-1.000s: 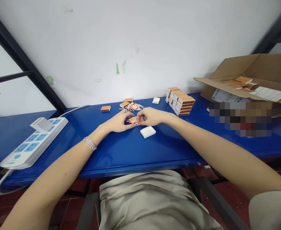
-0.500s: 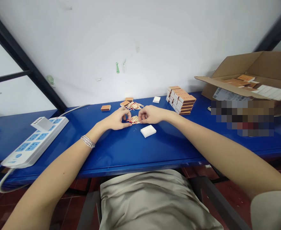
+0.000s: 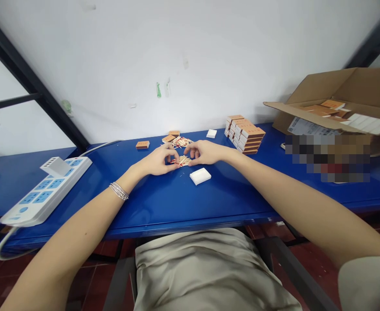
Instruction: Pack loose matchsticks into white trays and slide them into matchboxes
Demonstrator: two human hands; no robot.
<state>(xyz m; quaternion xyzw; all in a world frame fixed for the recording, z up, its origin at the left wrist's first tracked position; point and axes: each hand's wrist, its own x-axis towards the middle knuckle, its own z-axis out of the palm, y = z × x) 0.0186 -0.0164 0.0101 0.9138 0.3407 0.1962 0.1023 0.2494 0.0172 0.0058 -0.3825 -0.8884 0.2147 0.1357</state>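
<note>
A small bundle of matchsticks [image 3: 185, 160] with red heads lies on the blue table between my two hands. My left hand [image 3: 162, 159] curls round the red-headed end, thumb and fingers against the sticks. On the other side, my right hand [image 3: 206, 152] has its thumb close to the right end of the bundle, with the index and other fingers raised apart from it. Just in front of the right hand lies a white matchbox tray [image 3: 200, 176]. Behind the hands is a loose heap of matchsticks [image 3: 181, 141], beside brown matchboxes [image 3: 168, 138].
A single matchbox [image 3: 142, 144] lies to the left, and a small white box [image 3: 211, 133] near the wall. Stacked matchboxes [image 3: 246, 134] stand at right, before an open carton [image 3: 326, 93] of more boxes. A power strip [image 3: 52, 190] occupies the table's left side.
My right hand's fingers have lifted and spread away from the matchsticks. My left hand stays at the red-headed end, almost unmoved. The white tray lies where it was.
</note>
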